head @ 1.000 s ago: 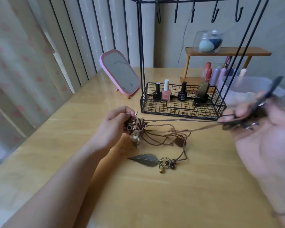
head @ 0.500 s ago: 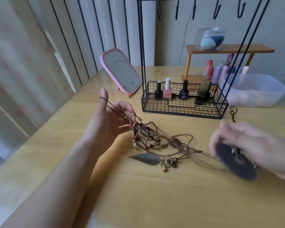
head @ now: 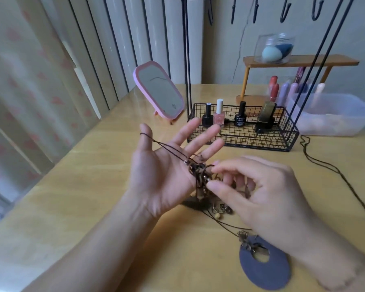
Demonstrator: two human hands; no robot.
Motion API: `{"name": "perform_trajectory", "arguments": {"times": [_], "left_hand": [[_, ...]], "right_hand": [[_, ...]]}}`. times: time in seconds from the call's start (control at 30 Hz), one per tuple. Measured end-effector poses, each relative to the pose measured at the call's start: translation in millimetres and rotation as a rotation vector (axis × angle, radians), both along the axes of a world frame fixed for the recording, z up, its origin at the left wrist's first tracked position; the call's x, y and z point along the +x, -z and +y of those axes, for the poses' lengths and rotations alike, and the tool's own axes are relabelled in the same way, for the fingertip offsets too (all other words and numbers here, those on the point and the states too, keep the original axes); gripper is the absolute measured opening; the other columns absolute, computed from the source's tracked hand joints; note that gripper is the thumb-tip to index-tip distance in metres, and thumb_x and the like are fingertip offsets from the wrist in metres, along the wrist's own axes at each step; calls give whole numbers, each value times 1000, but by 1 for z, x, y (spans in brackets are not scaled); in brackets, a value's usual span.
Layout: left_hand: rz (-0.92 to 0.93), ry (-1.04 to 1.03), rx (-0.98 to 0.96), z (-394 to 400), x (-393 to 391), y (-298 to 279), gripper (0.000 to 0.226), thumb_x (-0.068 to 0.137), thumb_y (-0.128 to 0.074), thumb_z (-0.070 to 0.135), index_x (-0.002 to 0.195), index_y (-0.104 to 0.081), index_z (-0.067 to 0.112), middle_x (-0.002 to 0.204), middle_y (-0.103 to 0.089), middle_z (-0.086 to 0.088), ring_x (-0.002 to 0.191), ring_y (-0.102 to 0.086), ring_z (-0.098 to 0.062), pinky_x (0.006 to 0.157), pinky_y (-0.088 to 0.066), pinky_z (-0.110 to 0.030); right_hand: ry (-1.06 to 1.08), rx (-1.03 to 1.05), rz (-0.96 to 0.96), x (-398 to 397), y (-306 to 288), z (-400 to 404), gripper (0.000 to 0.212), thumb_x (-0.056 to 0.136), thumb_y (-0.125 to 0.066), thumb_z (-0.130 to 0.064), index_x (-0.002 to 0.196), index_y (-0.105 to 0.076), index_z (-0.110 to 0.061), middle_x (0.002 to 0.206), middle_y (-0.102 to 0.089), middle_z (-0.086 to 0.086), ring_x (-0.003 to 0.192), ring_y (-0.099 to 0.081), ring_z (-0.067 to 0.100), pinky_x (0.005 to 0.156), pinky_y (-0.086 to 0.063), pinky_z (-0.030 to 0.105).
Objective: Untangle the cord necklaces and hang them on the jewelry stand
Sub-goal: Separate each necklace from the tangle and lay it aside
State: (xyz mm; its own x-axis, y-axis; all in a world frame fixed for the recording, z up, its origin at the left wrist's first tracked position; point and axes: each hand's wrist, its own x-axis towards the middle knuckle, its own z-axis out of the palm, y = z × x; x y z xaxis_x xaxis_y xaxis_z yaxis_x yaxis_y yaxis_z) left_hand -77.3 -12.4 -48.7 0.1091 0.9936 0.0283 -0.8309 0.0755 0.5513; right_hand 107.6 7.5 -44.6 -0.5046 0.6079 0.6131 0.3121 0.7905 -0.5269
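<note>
Between the hands, the cord tangle (head: 200, 175) is lying against the left hand (head: 167, 165), palm up, fingers spread, cord looping its thumb; the right hand (head: 259, 190) is pinching the tangle, behind it the stand (head: 243, 131).

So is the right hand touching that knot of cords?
Touching. The head view shows the right hand pinching the knot of cords with thumb and forefinger.

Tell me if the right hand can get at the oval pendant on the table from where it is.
Probably yes. The oval pendant lies flat on the table just below the right hand, nothing covering it. But that hand is pinching the knot and must let go first.
</note>
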Motion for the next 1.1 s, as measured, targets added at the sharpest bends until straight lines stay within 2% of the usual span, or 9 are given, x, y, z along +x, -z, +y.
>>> {"name": "perform_trajectory", "arguments": {"times": [0.2, 0.33, 0.43, 0.53, 0.67, 0.73, 0.83, 0.93, 1.1], "left_hand": [[31, 171, 145, -6, 7, 0, 101, 82, -30, 86, 150, -35, 12, 156, -32, -21, 148, -21, -41, 120, -3, -59], [83, 125, 95, -7, 5, -2, 94, 83, -31, 83, 144, -45, 13, 154, -38, -19, 144, -30, -39, 119, -17, -55], [299, -137, -103, -4, -3, -6, 49, 96, -37, 46, 122, -62, 12, 121, -66, -11, 97, -66, -31, 84, -50, -41], [596, -448, -271, -1, -8, -6, 38, 82, -33, -1, 98, -64, 15, 88, -64, -2, 68, -58, -19, 67, -44, -31], [1157, -910, 217, -11, 2, -5, 25, 64, -47, -2, 77, -55, 17, 75, -52, 1, 67, -44, -13, 60, -36, -25], [1321, -777, 429, -19, 17, -6, 4, 77, -59, 12, 77, -56, 16, 70, -54, -1, 67, -45, -10, 63, -38, -25], [1411, -568, 446, -22, 29, -4, 19, 82, -72, 31, 84, -60, 16, 67, -57, 0, 64, -47, -6, 62, -39, -20], [1436, -529, 436, -19, 30, 0, 20, 81, -75, 31, 94, -64, 20, 70, -59, -1, 66, -51, -14, 62, -40, -22], [1349, -465, 434, -15, 25, 2, 15, 88, -68, 24, 78, -72, 14, 71, -67, 0, 65, -52, -4, 62, -40, -18]], "right_hand": [[21, -39, 62, -7, 10, 3, 25, 82, -70, -40, 100, -76, -25, 94, -65, -11, 92, -63, 15, 74, -52, 40], [-7, -106, 77, -4, 7, 4, 8, 79, -71, -29, 85, -75, -26, 87, -66, -12, 88, -62, 13, 73, -47, 22], [-26, -260, 128, 5, 2, 7, 11, 76, -64, -37, 74, -66, -27, 80, -64, -7, 74, -58, 11, 61, -38, 13], [-20, -438, 202, 12, -1, 14, 14, 75, -65, -35, 75, -64, -21, 71, -63, 0, 58, -50, 10, 56, -39, 24], [-2, -500, 260, 17, -4, 18, 13, 76, -64, -28, 75, -65, -15, 65, -63, -4, 62, -53, 11, 64, -43, 25], [-5, -439, 241, 17, -4, 16, 9, 76, -66, -26, 74, -65, -17, 69, -66, 1, 67, -58, 23, 64, -48, 32], [-26, -393, 237, 17, -3, 14, 12, 74, -67, -33, 75, -66, -21, 72, -68, 0, 67, -57, 35, 62, -48, 43], [-41, -383, 233, 17, -3, 15, 15, 72, -66, -39, 78, -66, -26, 75, -69, -1, 67, -58, 38, 60, -47, 46], [-15, -321, 232, 18, -1, 15, 15, 71, -64, -42, 79, -66, -29, 77, -69, -6, 68, -58, 33, 61, -46, 42]]}}
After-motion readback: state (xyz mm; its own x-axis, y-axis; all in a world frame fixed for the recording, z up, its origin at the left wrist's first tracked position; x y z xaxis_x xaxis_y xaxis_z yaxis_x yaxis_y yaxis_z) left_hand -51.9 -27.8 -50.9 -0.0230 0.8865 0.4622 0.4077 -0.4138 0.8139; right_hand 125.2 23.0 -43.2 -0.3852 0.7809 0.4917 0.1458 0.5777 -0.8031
